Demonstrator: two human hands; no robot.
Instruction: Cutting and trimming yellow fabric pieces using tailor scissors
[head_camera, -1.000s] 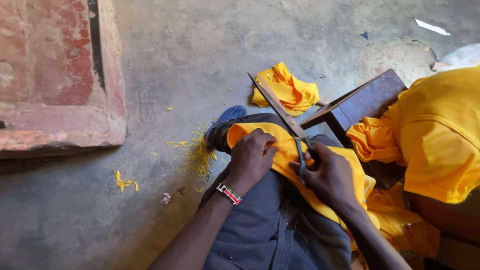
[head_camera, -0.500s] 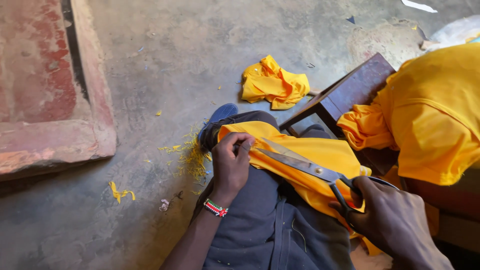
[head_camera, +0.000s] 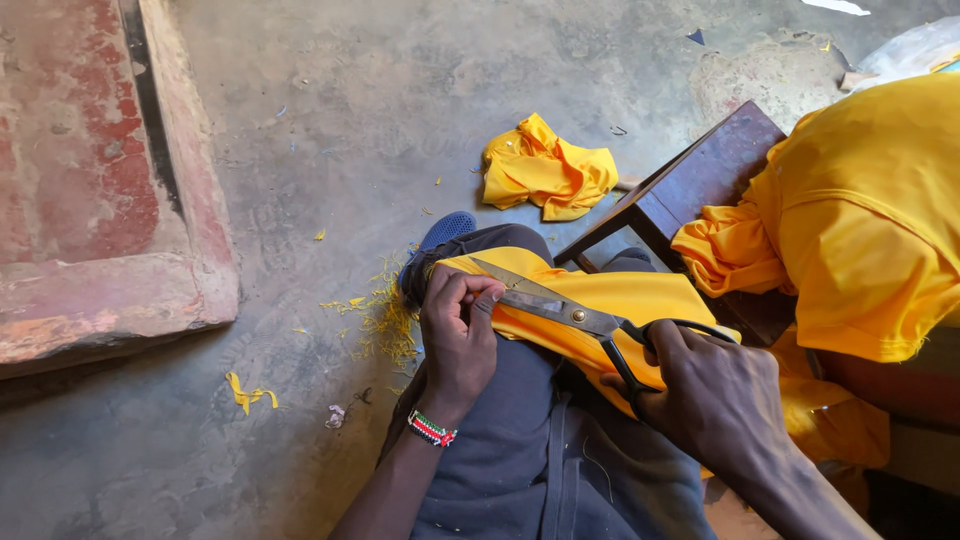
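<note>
We count two hands, the left hand (head_camera: 458, 335) and the right hand (head_camera: 712, 400), one pair of scissors (head_camera: 575, 318), one beaded wristband (head_camera: 431, 429), one wooden stool (head_camera: 690, 195), and three yellow garments: lap piece (head_camera: 620, 300), floor bundle (head_camera: 545, 170), stool pile (head_camera: 860, 220).

The right hand (head_camera: 715, 400) covers the lower loop of the scissors (head_camera: 560, 310) handles, and its wrist runs off the bottom edge. Under the left hand (head_camera: 455, 335) the yellow cloth's (head_camera: 620, 300) pinched edge is hidden. Beyond the grip, the yellow garment (head_camera: 870, 220) is cut off at the right edge.
</note>
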